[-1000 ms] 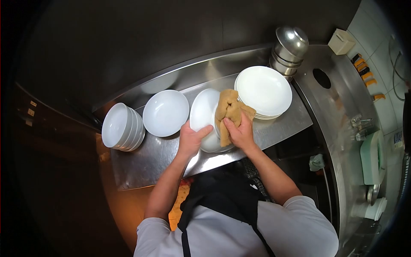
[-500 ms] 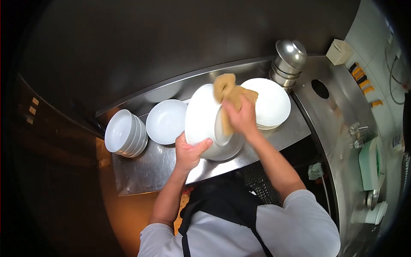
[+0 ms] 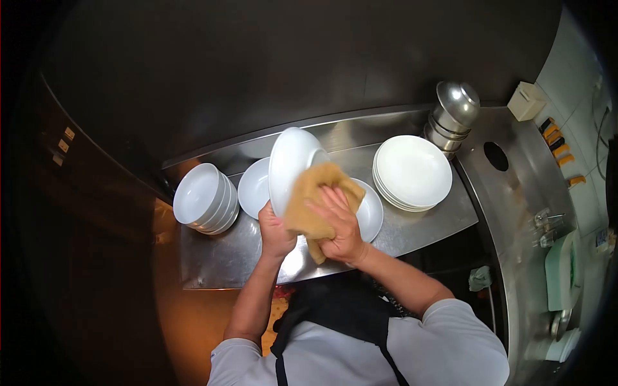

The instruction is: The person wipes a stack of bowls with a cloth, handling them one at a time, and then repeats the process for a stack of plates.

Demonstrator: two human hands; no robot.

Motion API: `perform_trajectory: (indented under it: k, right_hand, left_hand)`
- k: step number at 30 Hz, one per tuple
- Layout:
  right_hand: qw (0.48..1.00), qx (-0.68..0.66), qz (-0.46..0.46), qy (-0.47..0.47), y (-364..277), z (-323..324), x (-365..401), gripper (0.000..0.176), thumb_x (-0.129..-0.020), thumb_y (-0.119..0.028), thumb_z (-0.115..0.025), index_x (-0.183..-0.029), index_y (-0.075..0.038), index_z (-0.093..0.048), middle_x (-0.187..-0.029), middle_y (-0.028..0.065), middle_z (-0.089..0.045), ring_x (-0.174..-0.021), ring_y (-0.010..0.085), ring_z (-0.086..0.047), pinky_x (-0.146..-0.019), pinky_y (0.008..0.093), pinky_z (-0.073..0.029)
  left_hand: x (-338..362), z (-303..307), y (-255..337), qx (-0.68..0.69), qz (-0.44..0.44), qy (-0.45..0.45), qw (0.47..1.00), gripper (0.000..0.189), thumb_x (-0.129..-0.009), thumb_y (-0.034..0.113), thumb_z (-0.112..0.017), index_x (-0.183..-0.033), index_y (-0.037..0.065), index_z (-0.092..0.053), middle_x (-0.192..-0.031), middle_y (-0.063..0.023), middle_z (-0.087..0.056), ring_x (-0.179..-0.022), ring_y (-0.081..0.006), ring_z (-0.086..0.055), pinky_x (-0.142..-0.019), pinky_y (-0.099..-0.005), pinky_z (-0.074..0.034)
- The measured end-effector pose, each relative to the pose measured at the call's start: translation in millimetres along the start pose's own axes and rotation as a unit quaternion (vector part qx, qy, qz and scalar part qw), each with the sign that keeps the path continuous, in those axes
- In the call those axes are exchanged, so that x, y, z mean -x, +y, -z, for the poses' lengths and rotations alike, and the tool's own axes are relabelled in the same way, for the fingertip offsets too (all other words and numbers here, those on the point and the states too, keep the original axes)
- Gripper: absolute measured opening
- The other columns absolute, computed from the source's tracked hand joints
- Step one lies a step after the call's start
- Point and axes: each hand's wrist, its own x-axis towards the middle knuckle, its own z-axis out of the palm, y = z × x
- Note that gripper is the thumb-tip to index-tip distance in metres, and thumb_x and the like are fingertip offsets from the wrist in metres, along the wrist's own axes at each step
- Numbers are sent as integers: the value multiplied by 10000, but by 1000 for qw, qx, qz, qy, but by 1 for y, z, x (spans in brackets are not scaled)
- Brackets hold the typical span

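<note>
The yellow-brown cloth (image 3: 315,196) has moved lower across the tilted white bowl (image 3: 288,157); the left hand (image 3: 277,233) grips the bowl, the right hand (image 3: 339,225) presses the cloth.

Dim, warm glow lower left, cloth motion-blurred

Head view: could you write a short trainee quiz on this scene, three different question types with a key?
1. True or false: the left hand holds the raised white dish.
2. What does the right hand hold? A) a sponge B) a tan cloth C) a brush
3. Fill in: at the left end of the metal counter is a stack of white ____.

Key: 1 true; 2 B; 3 bowls.
</note>
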Motion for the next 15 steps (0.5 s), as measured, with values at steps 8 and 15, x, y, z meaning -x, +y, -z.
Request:
perform_trajectory:
  k: [8, 15]
  right_hand:
    - [978, -122, -105, -134, 27, 47, -139, 370, -931, -272, -698, -1255, -94, -676, -1124, 113, -727, -1062, 267, -690, -936, 390, -534]
    - [630, -618, -467, 58, 85, 12, -43, 619, -1029, -470, -578, -1466, -43, -478, -1349, 112, -630, -1182, 222, -649, -1020, 347, -529]
  left_hand:
    - [14, -11, 59, -70, 65, -111, 989, 284, -847, 7, -773, -1118, -36, -700, -1018, -72, -749, -916, -113, -673, -822, -286, -539]
    - [7, 9, 65, 164, -85, -22, 983, 435, -809, -19, -786, -1219, -49, -646, -1136, -150, -723, -1009, -235, -708, -925, -356, -560]
